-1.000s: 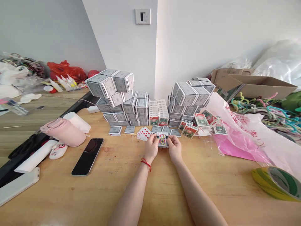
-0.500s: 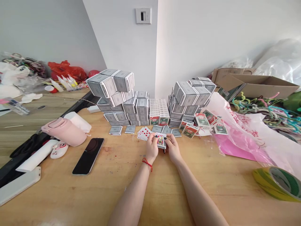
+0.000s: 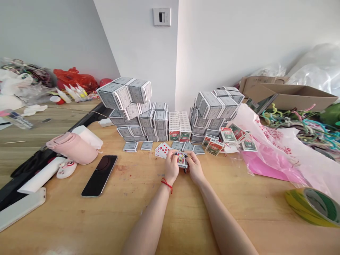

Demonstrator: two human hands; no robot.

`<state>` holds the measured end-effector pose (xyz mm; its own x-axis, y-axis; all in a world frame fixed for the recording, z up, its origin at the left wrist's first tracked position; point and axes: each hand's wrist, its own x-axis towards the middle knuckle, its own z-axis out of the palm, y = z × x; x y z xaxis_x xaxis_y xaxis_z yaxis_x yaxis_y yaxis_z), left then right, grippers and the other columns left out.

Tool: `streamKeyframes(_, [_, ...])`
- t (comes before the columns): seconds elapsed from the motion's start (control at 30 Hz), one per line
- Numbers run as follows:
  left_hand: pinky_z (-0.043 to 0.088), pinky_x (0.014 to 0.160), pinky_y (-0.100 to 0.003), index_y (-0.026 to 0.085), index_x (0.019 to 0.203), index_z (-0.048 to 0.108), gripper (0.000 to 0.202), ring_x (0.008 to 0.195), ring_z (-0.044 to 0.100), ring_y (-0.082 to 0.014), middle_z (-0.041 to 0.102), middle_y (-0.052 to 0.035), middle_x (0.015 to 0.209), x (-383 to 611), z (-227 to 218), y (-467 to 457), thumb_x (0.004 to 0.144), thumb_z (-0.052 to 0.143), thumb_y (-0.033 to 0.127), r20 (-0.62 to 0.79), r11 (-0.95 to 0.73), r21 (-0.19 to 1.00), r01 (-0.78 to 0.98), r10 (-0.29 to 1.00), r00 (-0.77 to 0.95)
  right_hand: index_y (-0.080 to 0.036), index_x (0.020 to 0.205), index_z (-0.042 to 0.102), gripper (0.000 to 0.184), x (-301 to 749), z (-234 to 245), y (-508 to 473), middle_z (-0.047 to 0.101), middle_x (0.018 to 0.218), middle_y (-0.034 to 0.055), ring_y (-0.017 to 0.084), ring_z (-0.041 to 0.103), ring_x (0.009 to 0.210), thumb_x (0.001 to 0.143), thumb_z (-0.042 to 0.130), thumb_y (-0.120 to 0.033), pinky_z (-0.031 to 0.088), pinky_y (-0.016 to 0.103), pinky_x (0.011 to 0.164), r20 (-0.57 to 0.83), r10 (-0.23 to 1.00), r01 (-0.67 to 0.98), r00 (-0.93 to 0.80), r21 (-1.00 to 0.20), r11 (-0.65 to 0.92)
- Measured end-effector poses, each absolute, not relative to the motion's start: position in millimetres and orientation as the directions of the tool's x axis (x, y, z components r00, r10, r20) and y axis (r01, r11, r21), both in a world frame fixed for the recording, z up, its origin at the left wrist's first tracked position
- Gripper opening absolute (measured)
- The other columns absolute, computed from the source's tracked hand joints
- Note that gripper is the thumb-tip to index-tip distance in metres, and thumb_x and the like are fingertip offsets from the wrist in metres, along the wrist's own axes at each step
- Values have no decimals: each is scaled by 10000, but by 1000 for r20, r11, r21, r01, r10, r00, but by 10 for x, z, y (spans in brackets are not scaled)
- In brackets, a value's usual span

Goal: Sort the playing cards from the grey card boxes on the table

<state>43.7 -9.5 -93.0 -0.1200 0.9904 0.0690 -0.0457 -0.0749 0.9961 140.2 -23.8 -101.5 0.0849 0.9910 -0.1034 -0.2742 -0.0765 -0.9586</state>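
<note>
Both of my hands grip one small stack of playing cards just above the wooden table. My left hand, with a red string at the wrist, pinches the stack's left edge. My right hand holds its right edge, fingertips curled over the top. A face card shows on top. Fanned red cards lie face up just beyond my left hand. Small grey-backed card piles sit in a row behind them. Stacked grey card boxes rise at the back, with more of those boxes to the right.
A black phone, a pink bottle and white rolls lie at the left. Green-and-red card packs and a pink plastic bag lie at the right. A yellow-green tape roll sits near the right edge, a cardboard box behind.
My hands have closed in around the card stack and lowered it a little; fingers now cover more of the top card.
</note>
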Motion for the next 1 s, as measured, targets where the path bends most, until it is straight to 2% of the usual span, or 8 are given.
streamKeyframes(0.23, [345,494,-203,174,722,482,106,530,417,-96,475,12,621,442,-903,-118,737,378,161,91,-99,993,-65,988,-128,-230,812,532,123,1401,-1015,-240,454,487,-82,81,377,335,721,501,-306,341,201,303,-97,989,-254,107,-965,-68])
streamKeyframes(0.4, [334,505,-204,180,689,437,114,534,397,-92,419,27,602,447,-944,-132,780,388,227,128,-143,978,-154,987,-100,-226,739,532,97,1396,-1049,-227,485,518,-71,75,381,353,695,548,-311,316,195,307,-125,988,-321,91,-943,-90])
streamKeyframes(0.57, [308,490,-199,175,662,438,182,515,377,-86,391,42,559,422,-978,-95,766,484,317,138,-146,987,-73,984,-113,-220,716,527,99,1405,-1064,-227,510,532,-61,83,408,372,676,569,-300,315,192,307,-152,987,-431,47,-895,-117])
streamKeyframes(0.67, [322,479,-197,174,691,463,181,513,410,-89,444,34,572,395,-968,-80,761,493,338,113,-118,989,-87,992,-64,-218,733,523,120,1403,-1030,-236,541,561,-47,110,460,409,677,559,-318,358,216,321,-150,988,-519,-40,-842,-148])
streamKeyframes(0.73, [347,501,-198,168,718,492,172,546,445,-96,492,19,611,375,-953,-85,755,503,335,123,-125,989,-79,992,-29,-215,730,515,154,1393,-1000,-238,556,583,-40,124,504,456,692,567,-355,408,233,368,-166,985,-566,-38,-809,-158])
streamKeyframes(0.83, [355,530,-200,159,721,537,152,571,450,-96,512,10,629,339,-929,-102,749,516,306,190,-190,982,-2,982,-4,-206,719,510,207,1394,-970,-238,572,599,-35,127,550,518,691,616,-382,463,250,466,-218,975,-594,-40,-780,-199])
streamKeyframes(1.0, [399,605,-234,162,728,604,137,656,501,-124,561,-22,701,267,-917,-80,736,533,278,315,-310,942,130,949,-24,-185,710,513,249,1478,-988,-240,619,651,-4,127,590,564,660,682,-361,494,276,558,-248,932,-543,-263,-761,-356])
